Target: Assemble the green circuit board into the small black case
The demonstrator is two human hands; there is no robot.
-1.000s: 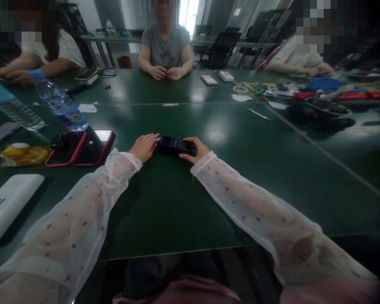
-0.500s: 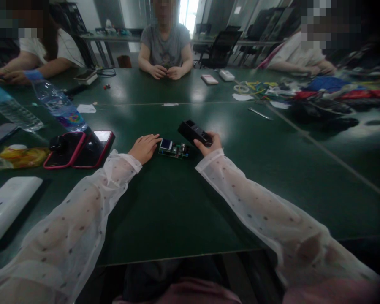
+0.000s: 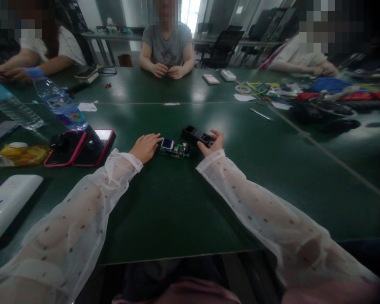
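Note:
A small green circuit board (image 3: pixel 177 150) with a square screen lies on the dark green table in front of me. My left hand (image 3: pixel 146 147) rests flat at its left, fingers stretched out, the fingertips close to the screen's corner; whether they touch it I cannot tell. Just behind and right of the board lies a black plastic case (image 3: pixel 194 135) with openings in its upper face. Around the case's right end is my right hand (image 3: pixel 213 142), thumb and fingers apart, one finger raised off the case.
To the left are two pink-rimmed phones (image 3: pixel 93 150), a water bottle (image 3: pixel 61 105), a yellow packet (image 3: pixel 22 155) and a white power bank (image 3: pixel 12 207). A wrench (image 3: pixel 261 114) and piled cables (image 3: pixel 323 95) lie at right. Three people sit around the table, one directly opposite (image 3: pixel 166 50).
The black case has come down from a tilted hold to lie flatter on the table. My right fingers have spread away from it. My left hand stays nearly still.

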